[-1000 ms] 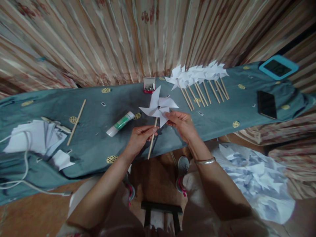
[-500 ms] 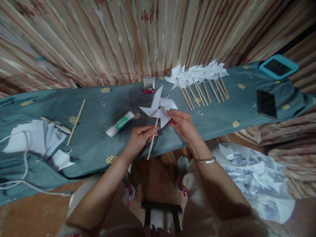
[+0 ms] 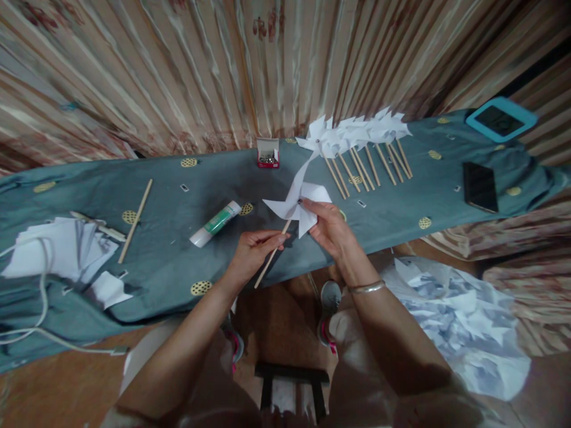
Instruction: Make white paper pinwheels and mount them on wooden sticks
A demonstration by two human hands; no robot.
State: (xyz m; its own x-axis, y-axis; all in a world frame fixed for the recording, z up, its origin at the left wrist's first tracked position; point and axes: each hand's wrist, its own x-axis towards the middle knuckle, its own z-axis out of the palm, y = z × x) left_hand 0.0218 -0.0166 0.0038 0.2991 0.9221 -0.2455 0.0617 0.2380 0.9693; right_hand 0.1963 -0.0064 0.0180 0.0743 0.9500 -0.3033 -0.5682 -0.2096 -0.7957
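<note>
A white paper pinwheel (image 3: 292,205) on a thin wooden stick (image 3: 267,266) is held over the near edge of the cloth-covered table. My left hand (image 3: 256,252) is closed around the stick, just below the paper blades. At the pinwheel's centre, my right hand (image 3: 330,226) grips the paper, its thumb by the pin and the other fingers mostly behind the blades. Beyond my hands stands a small red box (image 3: 268,159) of metal pins, its lid up. A glue stick (image 3: 216,224) with a green label lies left of the pinwheel.
Several finished pinwheels (image 3: 352,135) lie in a row at the back right. A phone (image 3: 480,187) and a blue-framed clock (image 3: 502,119) are farther right. Paper sheets (image 3: 51,249), a loose stick (image 3: 135,221) and a white cable (image 3: 47,291) occupy the left. A bag of pinwheels (image 3: 468,321) sits below.
The pinwheel has shifted right and its stick leans more. My right thumb has moved from a blade to the centre pin. The left hand keeps its hold on the stick.
</note>
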